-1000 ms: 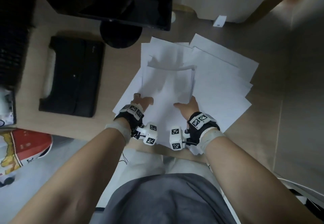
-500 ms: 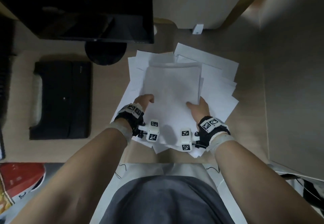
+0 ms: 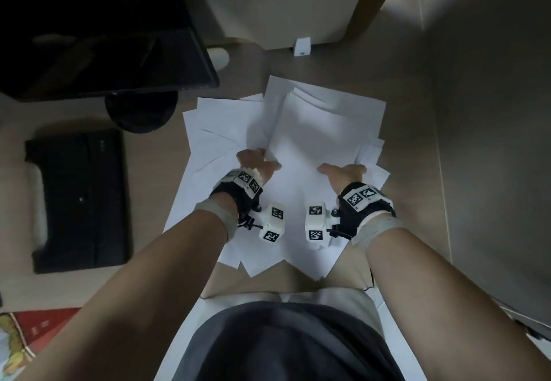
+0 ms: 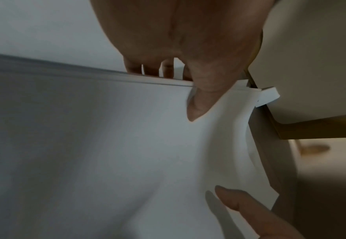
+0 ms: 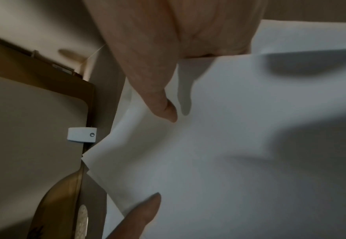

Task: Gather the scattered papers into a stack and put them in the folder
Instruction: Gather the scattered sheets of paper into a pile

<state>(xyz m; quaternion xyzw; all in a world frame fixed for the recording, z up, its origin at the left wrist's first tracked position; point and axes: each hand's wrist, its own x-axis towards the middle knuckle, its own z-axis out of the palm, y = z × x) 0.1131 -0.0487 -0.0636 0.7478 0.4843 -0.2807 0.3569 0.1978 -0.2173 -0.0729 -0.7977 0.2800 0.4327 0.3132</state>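
Observation:
White papers [image 3: 322, 130] lie in a loose overlapping pile on the wooden desk, and I hold several of them as a bundle between both hands. My left hand [image 3: 258, 161] grips the bundle's left edge, thumb on top and fingers underneath [image 4: 194, 111]. My right hand [image 3: 343, 172] pinches the right edge the same way, its thumb [image 5: 166, 110] lying on the top sheet. More loose sheets [image 3: 214, 130] fan out beneath and to the left. The black folder [image 3: 79, 198] lies closed on the desk to the left, apart from both hands.
A dark monitor [image 3: 98, 32] on a round black stand [image 3: 140, 109] is at the back left. A small white bracket [image 3: 301, 46] sits at the back by a pale panel. A grey partition [image 3: 492, 142] borders the right. A red printed packet [image 3: 32, 333] lies at lower left.
Both hands have drawn the held bundle up and toward the right side of the pile. The sheets now overlap more tightly than a second ago. The head view has shifted.

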